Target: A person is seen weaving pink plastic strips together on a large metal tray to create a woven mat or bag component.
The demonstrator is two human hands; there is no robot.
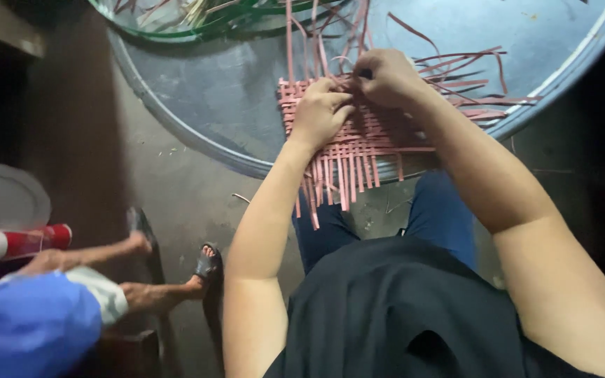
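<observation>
A pink woven mat [358,140] of flat strips lies in the upper middle of the frame, on the near edge of a big round grey tray [232,91], with its lower strip ends hanging over the rim toward the person's knees. Loose pink strips [456,70] fan out from the weave to the upper right and straight up across the tray.

The left hand [320,112] rests flat on the left part of the mat, fingers curled down and pressing the weave; its grip is loose and closes on nothing that shows. The right hand [386,73] sits just above and to the right of it, touching the mat's upper edge, with its grip pinched tight on 1 pink strip at the fingertips.

Below the mat are the person's blue trousers [449,210] and a dark shirt [400,308] in the lower middle of the frame. A green-rimmed basket [176,24] with strips in it stands at the upper left, overlapping the tray. The floor [176,189] is bare and brown. At the lower left another person's bare feet in dark sandals [208,269] show, with a blue sleeve [29,322], a red and white tube [19,243] and a pale round plate [1,196].
</observation>
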